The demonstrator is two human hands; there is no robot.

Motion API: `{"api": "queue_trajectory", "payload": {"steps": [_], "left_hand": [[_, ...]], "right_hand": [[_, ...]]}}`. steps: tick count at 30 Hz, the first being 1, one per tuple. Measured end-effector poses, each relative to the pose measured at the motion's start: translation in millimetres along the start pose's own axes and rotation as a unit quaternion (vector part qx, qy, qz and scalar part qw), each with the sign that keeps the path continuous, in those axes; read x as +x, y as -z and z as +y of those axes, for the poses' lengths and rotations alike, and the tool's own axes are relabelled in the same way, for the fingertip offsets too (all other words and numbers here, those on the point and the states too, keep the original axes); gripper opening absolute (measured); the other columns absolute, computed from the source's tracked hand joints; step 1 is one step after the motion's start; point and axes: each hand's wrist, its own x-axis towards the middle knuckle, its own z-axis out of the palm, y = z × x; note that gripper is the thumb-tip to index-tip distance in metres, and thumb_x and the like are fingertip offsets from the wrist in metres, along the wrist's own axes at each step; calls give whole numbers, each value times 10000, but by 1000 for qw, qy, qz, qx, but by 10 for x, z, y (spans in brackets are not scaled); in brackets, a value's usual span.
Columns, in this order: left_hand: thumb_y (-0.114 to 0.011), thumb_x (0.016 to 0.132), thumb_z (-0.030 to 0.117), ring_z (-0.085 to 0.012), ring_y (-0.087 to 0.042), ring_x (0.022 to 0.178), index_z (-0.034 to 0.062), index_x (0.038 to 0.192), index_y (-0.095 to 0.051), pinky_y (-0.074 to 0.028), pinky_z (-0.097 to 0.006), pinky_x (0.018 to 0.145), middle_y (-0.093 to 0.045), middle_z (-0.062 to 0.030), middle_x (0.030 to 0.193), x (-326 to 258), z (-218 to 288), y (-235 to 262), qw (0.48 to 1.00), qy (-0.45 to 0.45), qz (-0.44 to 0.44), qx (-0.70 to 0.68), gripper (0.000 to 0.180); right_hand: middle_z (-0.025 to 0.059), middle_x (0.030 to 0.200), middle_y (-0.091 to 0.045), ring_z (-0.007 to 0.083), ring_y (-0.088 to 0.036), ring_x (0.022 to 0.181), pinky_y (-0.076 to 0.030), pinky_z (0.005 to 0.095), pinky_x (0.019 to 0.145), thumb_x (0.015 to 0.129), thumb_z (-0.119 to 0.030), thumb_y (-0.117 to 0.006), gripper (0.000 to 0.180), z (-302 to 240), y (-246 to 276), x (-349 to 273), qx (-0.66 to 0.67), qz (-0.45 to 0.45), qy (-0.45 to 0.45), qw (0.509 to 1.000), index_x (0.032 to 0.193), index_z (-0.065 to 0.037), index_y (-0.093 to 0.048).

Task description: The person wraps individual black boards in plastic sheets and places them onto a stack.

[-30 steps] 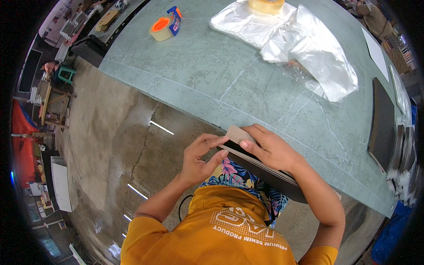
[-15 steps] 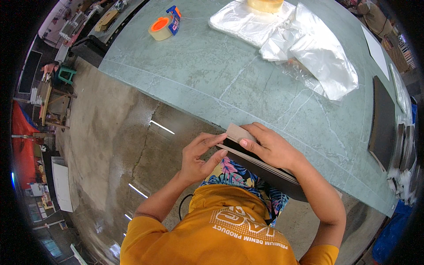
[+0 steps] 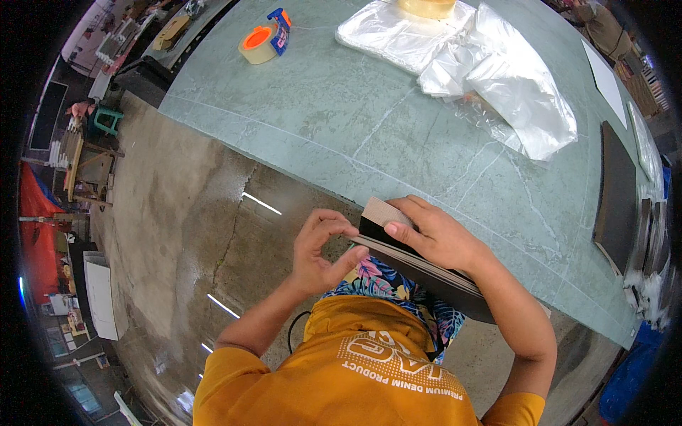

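A stack of thin black boards (image 3: 433, 272) with pale grey-brown edges is held upright on its edge against the near side of the table, just above my lap. My right hand (image 3: 433, 231) wraps over the top of the stack, its thumb on the near side and its fingers over the far side. At the left end, the boards are parted, and a dark face shows in the gap. My left hand (image 3: 320, 248) has its curled fingers and thumb at the corner of the nearer boards, closed on them at the fingertips.
The grey-green table (image 3: 298, 128) carries a tape roll in a blue dispenser (image 3: 266, 41), clear plastic bags (image 3: 511, 85) and a yellowish tape roll (image 3: 426, 7). Another dark board (image 3: 614, 192) lies at the right. A green stool (image 3: 108, 121) stands off left.
My left fingers have drawn back from the farther boards and curled to the nearer boards' corner. The gap at the stack's left end looks different. My right hand has barely moved.
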Motion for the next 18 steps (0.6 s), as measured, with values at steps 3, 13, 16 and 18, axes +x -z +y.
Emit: {"api": "queue_trajectory", "payload": {"steps": [3, 13, 16, 18], "left_hand": [[-627, 737, 58, -142, -509, 834, 20, 1009, -526, -413, -264, 728, -520, -84, 908, -104, -42, -109, 989, 74, 8, -129, 293], [-622, 753, 72, -116, -502, 850, -4, 1182, -449, -409, -233, 749, -522, -70, 908, -85, 19, -112, 983, 129, -19, -130, 468], [-624, 753, 74, -114, -504, 848, -4, 1167, -462, -406, -232, 750, -522, -63, 904, -84, 45, -123, 978, 144, -7, -149, 452], [-624, 753, 72, -111, -506, 838, -2, 1160, -466, -407, -229, 747, -525, -59, 897, -83, 47, -119, 978, 147, -8, -150, 443]], "right_hand": [[206, 1056, -484, 349, -479, 983, -390, 368, 826, 851, -355, -448, 452, -28, 2, -1, -1, 0, -1, 1000, 1113, 13, -456], [205, 1050, -482, 348, -474, 985, -386, 368, 828, 869, -366, -410, 441, -20, 3, -10, 12, 0, -3, 1000, 1115, -3, -460], [203, 1025, -484, 348, -475, 973, -385, 369, 824, 884, -365, -372, 436, 9, -10, -12, 23, 5, 6, 1000, 1117, -7, -459], [202, 1007, -486, 348, -476, 963, -385, 371, 820, 891, -365, -350, 436, 22, -9, -8, 22, 3, 14, 1000, 1118, -9, -459]]}}
